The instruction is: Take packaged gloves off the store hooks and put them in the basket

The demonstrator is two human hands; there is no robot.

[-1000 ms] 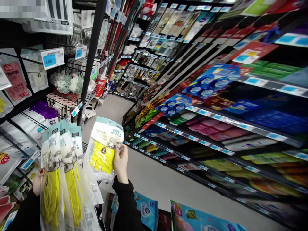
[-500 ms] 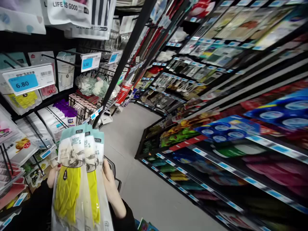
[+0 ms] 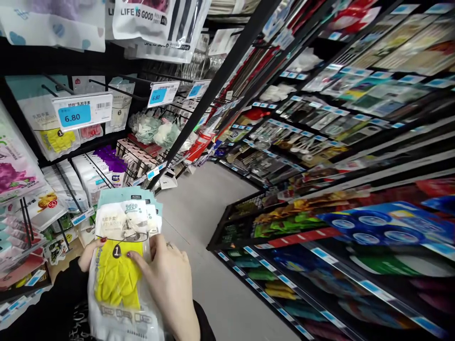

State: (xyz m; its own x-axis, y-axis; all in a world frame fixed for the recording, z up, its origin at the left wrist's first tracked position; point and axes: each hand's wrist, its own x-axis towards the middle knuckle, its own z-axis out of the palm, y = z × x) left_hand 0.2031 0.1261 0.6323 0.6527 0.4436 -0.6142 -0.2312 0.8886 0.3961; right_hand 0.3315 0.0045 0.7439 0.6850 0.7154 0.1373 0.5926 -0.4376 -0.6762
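Observation:
Several flat packets of yellow latex gloves [image 3: 119, 277], stacked together, are held upright in front of me. The front packet has a pale green top, a white label and a clear window showing the gloves. My left hand [image 3: 90, 253] grips the stack's left edge, its thumb on the front and its other fingers hidden behind. My right hand [image 3: 168, 277] is closed on the right edge, with its thumb pressed on the front packet near the number 1 mark. The packets behind show only at the top and right side.
On the left, a black rack carries a hanging glove packet [image 3: 59, 142] behind a 6.80 price tag [image 3: 83, 112]. A slanting black post [image 3: 209, 104] stands at the rack's end. Grey floor [image 3: 192, 227] runs down the aisle. Stocked shelves with blue packs [image 3: 377, 222] line the right.
The fanned packets are now squared into a closer stack. My right hand has come round from the edge, its thumb now over the front. The view has shifted left.

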